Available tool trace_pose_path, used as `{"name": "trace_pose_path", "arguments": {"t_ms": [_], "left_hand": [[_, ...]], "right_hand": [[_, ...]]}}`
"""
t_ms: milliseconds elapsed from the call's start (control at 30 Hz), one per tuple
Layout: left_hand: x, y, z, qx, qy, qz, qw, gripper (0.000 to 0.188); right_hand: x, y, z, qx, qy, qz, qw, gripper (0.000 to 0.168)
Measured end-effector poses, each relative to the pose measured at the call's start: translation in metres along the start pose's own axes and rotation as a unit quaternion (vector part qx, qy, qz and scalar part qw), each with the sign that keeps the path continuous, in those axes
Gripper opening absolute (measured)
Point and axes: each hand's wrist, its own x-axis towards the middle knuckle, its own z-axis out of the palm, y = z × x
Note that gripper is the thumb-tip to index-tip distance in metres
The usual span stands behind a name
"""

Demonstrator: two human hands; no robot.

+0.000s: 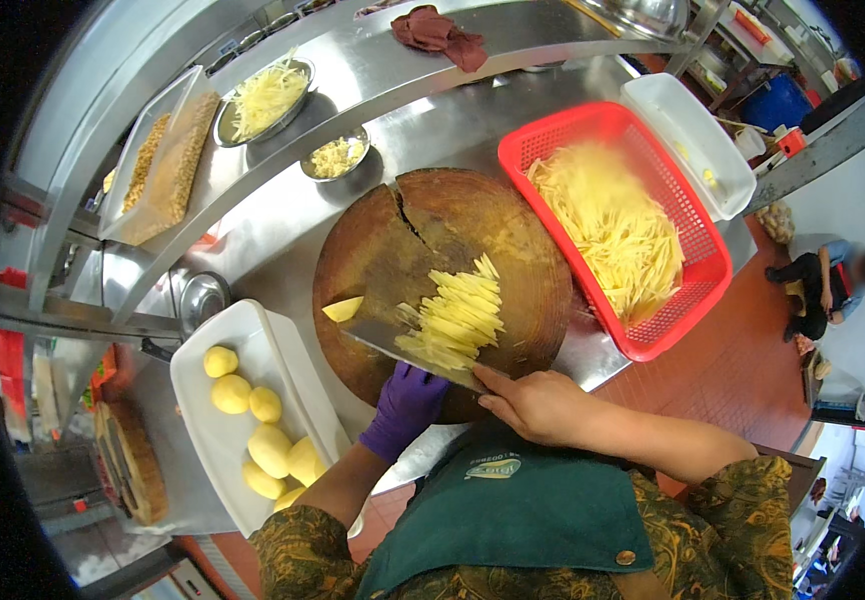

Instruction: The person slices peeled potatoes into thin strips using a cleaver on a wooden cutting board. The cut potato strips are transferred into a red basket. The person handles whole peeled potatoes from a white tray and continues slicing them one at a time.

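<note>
My right hand [541, 405] grips a cleaver [406, 356] whose blade lies across the near part of a round wooden chopping block [372, 240]. In a purple glove, my left hand [408, 401] is close against the near side of the blade. Its fingertips are partly hidden, so what lies under them does not show. Just beyond the blade, a row of cut potato strips [459, 311] leans over on the wood. A potato wedge [343, 308] rests near the block's left edge. A long crack runs in from the block's far rim.
To the right, a red plastic basket [511, 154] holds potato shreds [612, 232], beside a white tub [736, 176]. Peeled potatoes [270, 450] lie in a white tray [196, 405] at left. A bowl of chopped garlic [336, 157] stands beyond the block. A person [826, 289] sits farther right.
</note>
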Motion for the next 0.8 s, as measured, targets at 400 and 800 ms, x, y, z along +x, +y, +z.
{"name": "trace_pose_path", "arguments": {"t_ms": [400, 800], "left_hand": [[-0.002, 0.004, 0.000, 0.002, -0.014, -0.024, 1.000, 0.017], [-0.006, -0.001, 0.009, 0.003, 0.010, -0.015, 1.000, 0.021]], "right_hand": [[0.013, 0.011, 0.011, 0.006, 0.022, 0.005, 1.000, 0.051], [0.017, 0.007, 0.018, -0.016, -0.016, 0.040, 0.999, 0.051]]}}
